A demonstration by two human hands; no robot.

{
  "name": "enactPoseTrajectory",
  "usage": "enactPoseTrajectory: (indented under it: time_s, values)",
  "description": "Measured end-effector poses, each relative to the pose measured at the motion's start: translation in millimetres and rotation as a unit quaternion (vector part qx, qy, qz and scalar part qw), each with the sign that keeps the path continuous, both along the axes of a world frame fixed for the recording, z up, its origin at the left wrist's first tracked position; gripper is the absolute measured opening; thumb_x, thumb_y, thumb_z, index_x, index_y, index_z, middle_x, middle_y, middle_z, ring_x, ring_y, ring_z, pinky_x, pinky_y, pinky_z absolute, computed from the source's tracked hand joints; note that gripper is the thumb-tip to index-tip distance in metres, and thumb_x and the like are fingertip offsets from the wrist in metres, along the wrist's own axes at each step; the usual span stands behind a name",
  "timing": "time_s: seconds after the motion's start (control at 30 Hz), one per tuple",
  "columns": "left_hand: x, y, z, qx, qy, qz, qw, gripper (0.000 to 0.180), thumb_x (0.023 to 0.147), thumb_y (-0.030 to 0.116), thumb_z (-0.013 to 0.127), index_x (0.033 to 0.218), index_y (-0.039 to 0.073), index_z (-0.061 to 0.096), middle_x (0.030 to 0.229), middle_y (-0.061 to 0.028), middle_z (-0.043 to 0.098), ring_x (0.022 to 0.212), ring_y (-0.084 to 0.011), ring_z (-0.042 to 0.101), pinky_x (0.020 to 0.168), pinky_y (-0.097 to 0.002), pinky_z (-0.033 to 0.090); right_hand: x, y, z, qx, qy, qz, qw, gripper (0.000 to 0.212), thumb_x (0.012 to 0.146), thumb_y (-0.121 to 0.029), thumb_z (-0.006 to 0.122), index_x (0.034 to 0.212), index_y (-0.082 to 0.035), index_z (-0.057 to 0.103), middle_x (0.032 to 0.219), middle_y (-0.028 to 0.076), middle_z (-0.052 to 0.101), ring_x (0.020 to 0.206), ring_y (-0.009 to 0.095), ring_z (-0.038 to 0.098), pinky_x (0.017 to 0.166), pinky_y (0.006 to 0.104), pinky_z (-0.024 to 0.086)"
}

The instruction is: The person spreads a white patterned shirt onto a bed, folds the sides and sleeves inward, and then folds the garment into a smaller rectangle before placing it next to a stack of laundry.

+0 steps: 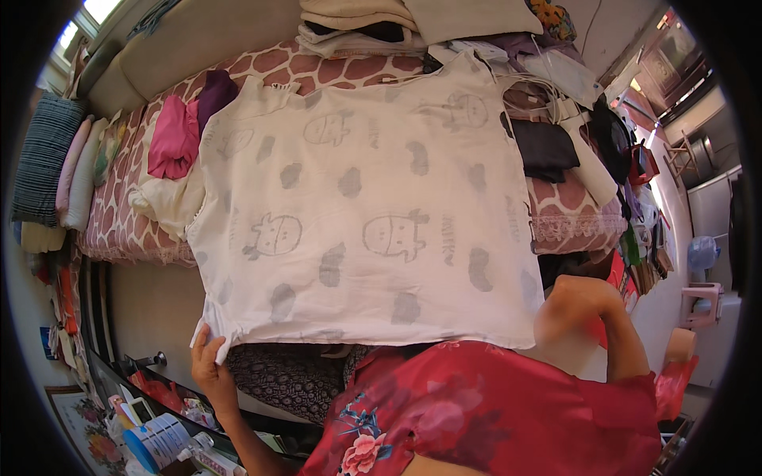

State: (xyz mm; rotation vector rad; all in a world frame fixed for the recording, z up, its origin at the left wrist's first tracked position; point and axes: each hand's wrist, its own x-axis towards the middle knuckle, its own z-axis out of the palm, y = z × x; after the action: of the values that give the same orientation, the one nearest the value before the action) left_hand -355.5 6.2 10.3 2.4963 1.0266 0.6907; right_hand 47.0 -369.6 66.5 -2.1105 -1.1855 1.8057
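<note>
A white top (373, 198) with faint grey cow faces and patches is spread over the bed in front of me, its lower edge hanging toward my lap. My left hand (210, 361) pinches the bottom left corner, where the cloth bunches between thumb and fingers. Beside the bottom right corner is my right hand (575, 305), bent at the wrist and smeared by motion. Its fingers are blurred, so I cannot make out whether it grips the cloth.
The bed has a brown-and-white patterned cover (111, 210). Pink cloth (175, 139) and a folded black cloth (544, 151) flank the top. Folded linens (357, 20) are stacked behind. A blue-lidded white tub (159, 444) stands at lower left; a pink stool (701, 305) is far right.
</note>
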Motion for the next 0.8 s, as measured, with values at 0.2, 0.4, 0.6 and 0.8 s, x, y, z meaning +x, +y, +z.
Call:
enactPoseTrajectory:
  time_s: [0.2,0.4,0.6,0.8]
  values:
    - [7.0,-2.8,-9.2,-0.014,0.059,-0.005,0.998,0.026,0.072,-0.009,0.05,0.092,0.003,0.062,0.115,-0.017,0.056,0.108,-0.0325,0.053,0.091,-0.0361,0.041,51.6,73.1,-27.8,0.119,0.089,-0.035,0.988,0.035,0.07,-0.02,0.074,0.098,-0.002,0.065,0.083,0.005,0.068,0.075,0.008,0.062,0.068,0.0224,0.048]
    - [-0.1,-8.3,-21.1,-0.034,0.048,0.034,0.998,0.018,0.073,-0.004,0.053,0.087,0.002,0.063,0.115,-0.0183,0.056,0.107,-0.0324,0.054,0.091,-0.0365,0.041,136.4,247.6,-106.2,0.525,-0.144,-0.086,0.835,0.023,0.081,-0.021,0.059,0.097,-0.006,0.065,0.104,0.009,0.063,0.094,0.015,0.057,0.078,0.0271,0.045]
    - [-3.2,-16.4,-23.8,-0.073,0.034,0.079,0.994,0.021,0.07,-0.008,0.055,0.087,0.001,0.064,0.113,-0.0192,0.058,0.106,-0.0312,0.055,0.092,-0.0358,0.04,251.8,301.5,-158.7,0.36,-0.548,0.078,0.751,0.025,0.082,-0.021,0.052,0.1,-0.006,0.059,0.121,0.013,0.05,0.123,0.027,0.036,0.099,0.0421,0.029]
    - [2.2,-22.1,-22.8,-0.082,0.022,0.11,0.99,0.027,0.068,-0.013,0.052,0.087,0.001,0.064,0.113,-0.0188,0.058,0.106,-0.0304,0.055,0.093,-0.0353,0.039,220.6,329.7,-153.0,0.355,-0.581,0.031,0.732,0.036,0.085,-0.026,0.05,0.115,-0.007,0.056,0.137,0.014,0.036,0.131,0.031,0.025,0.104,0.0423,0.024]
